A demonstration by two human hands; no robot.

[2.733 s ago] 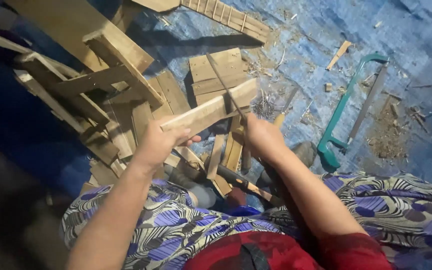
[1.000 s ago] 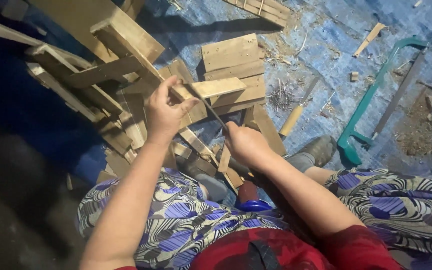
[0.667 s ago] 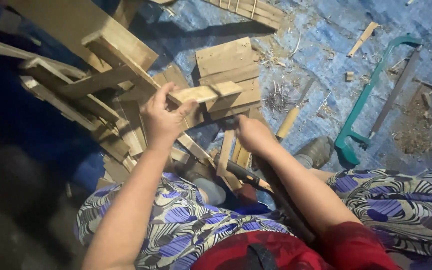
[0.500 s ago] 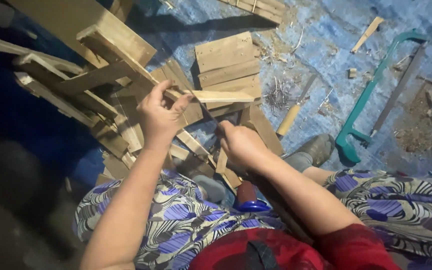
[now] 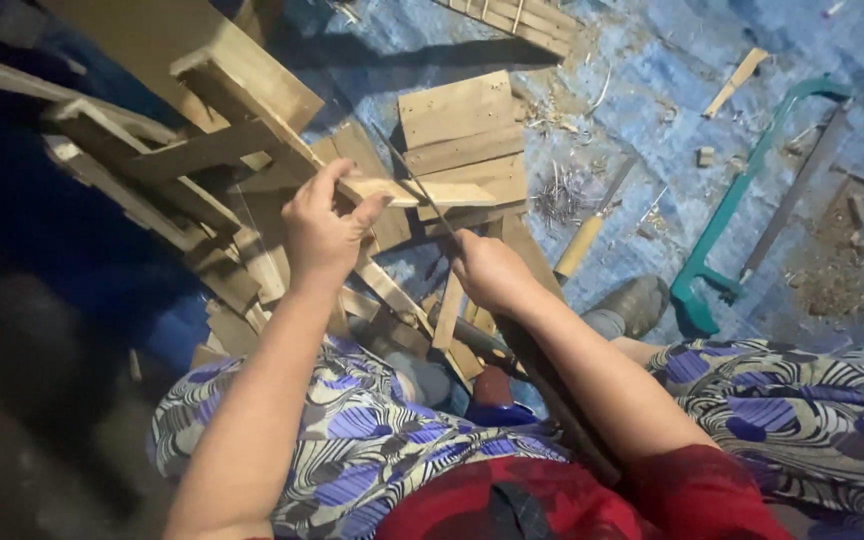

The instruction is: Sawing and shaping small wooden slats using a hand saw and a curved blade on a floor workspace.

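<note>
My left hand (image 5: 323, 234) grips one end of a flat wooden strip (image 5: 422, 192) and holds it level above my lap. My right hand (image 5: 488, 270) is closed around the handle of a thin-bladed knife (image 5: 407, 180). The blade runs up and to the left from that hand and lies across the strip near its middle. Both hands hover over a heap of wood offcuts (image 5: 252, 260) on the blue floor.
A stack of short boards (image 5: 460, 130) lies just beyond the hands. A wooden-handled file (image 5: 592, 225) rests on the blue sheet to the right, with a green hacksaw (image 5: 752, 200) further right. Rough wooden frames (image 5: 152, 140) pile up at left. Shavings litter the floor.
The left hand brought the wooden strip up and turned it level. The right hand shifted up, and the knife blade now crosses the strip.
</note>
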